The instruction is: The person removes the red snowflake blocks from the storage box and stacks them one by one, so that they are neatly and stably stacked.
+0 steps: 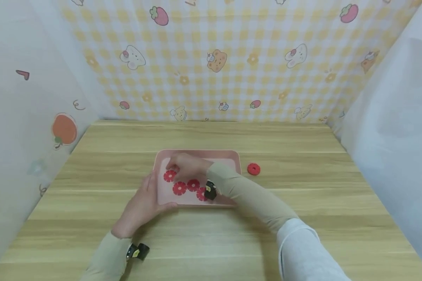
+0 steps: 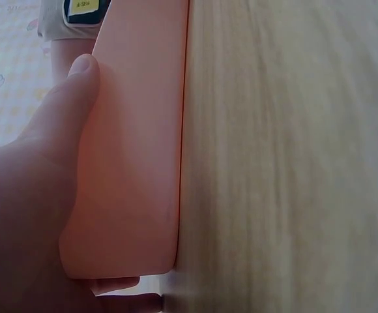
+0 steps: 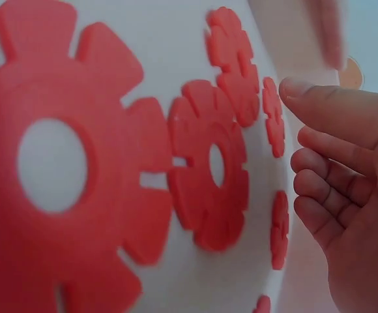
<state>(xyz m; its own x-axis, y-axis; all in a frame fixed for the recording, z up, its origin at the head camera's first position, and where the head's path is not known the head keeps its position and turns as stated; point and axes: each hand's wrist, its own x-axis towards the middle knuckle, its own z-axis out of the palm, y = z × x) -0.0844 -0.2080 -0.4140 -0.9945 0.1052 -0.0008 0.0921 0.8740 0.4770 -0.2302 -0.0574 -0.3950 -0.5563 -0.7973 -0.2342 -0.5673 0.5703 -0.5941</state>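
Wood-grain desk (image 1: 211,242), pink rectangular tray (image 1: 163,195) on it; left hand (image 1: 143,200), grip spread around the tray's near-left corner; right hand (image 1: 190,166), grip loosely curled, unclosed, just beside red notched discs (image 1: 176,190) inside the tray; single red disc (image 1: 250,169), right of the tray.

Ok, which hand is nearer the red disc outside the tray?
Right. Right hand is over the tray, left of the disc; left hand is farther off, at the tray's near left corner.

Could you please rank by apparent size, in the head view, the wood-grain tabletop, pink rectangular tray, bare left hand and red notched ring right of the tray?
Wood-grain tabletop
Pink rectangular tray
Bare left hand
Red notched ring
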